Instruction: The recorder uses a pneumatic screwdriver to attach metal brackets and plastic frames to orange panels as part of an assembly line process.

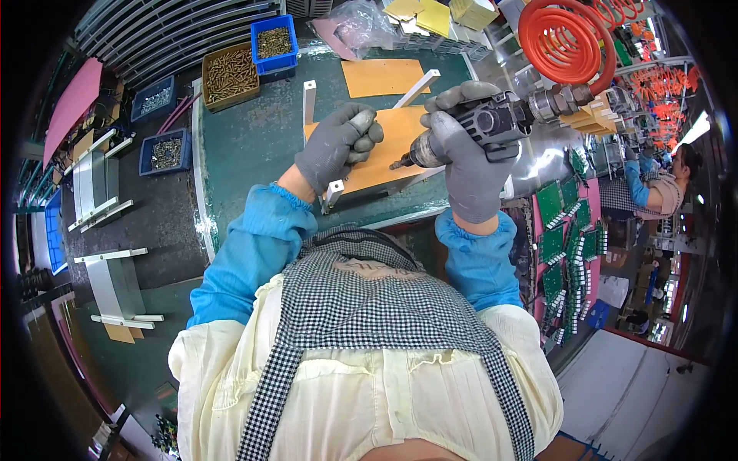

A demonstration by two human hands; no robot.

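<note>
My right hand [478, 165], in a grey glove, grips a black air screwdriver [492, 123] whose bit [401, 162] points left. A red coiled hose [567, 46] joins its rear end. Curled into a loose fist, my left hand [338, 146], also gloved, hovers to the left of the bit; whatever its fingers hold is hidden. Beneath both hands lies an orange-yellow panel [384, 142] framed by white bars, with one white bar end [335, 187] just below my left wrist and another white bar [309, 104] beyond the hand. The bit's tip is apart from my left hand.
Screws fill a cardboard box [231, 75] and a blue bin [274, 44] at the green table's [261, 146] far left. More blue bins [164, 152] and white-barred metal frames [115, 286] stand left. Green circuit boards [552, 242] lie right, near another person [653, 192].
</note>
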